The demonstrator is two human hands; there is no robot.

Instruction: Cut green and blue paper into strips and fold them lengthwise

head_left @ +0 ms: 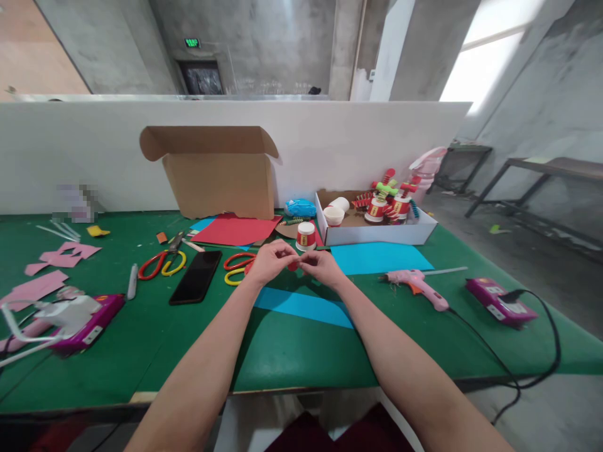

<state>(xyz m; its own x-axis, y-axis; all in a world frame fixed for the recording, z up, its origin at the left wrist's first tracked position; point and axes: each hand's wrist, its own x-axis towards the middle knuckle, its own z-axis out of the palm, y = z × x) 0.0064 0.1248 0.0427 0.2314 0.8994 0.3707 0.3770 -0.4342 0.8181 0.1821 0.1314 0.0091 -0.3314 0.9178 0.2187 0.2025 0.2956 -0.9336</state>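
My left hand (272, 261) and my right hand (323, 267) meet over the middle of the green table. Fingertips of both are pinched together on a small red piece (293, 267), mostly covered by the fingers, so its exact shape and material are unclear. Below the hands lies a blue paper strip (301, 306), partly under my right forearm. Just behind them stands a red and white paper cup (306, 236). Beside my left hand rest scissors with red and yellow handles (234, 276), partly hidden by that hand.
A black phone (195, 277) and second scissors (164, 262) lie left. Red paper (235, 230) and a white box (381, 236) of decorated cups sit behind. At right are blue paper (381, 257), a pink glue gun (419, 285) and a purple corded box (499, 302).
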